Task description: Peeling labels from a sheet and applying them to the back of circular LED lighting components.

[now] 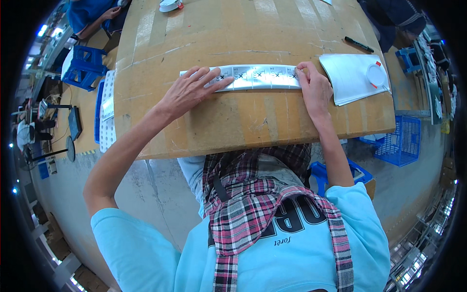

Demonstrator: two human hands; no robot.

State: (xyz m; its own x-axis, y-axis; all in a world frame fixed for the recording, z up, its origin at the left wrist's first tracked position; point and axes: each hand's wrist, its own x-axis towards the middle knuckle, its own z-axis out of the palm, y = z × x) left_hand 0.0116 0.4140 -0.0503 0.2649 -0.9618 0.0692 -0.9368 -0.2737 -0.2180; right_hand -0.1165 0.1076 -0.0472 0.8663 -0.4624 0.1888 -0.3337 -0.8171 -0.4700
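A long, shiny silver strip of square printed labels (262,80) lies crosswise on the cardboard-covered table (233,121). Over its left end my left hand (190,91) rests flat, fingers stretched out and spread, pressing on the strip. At the opposite end my right hand (316,90) is closed, with thumb and forefinger pinching the strip's edge. The tips of the right fingers are partly hidden. Close to the right hand is a stack of white sheets (343,80), and a round white device with red parts (376,75) sits on top of it.
A black marker (359,45) lies beyond the sheets. Another round white device (170,5) is at the far edge. Blue stools (83,67) and a person in blue (92,17) are at the far left. A blue crate (400,141) stands on the floor at right.
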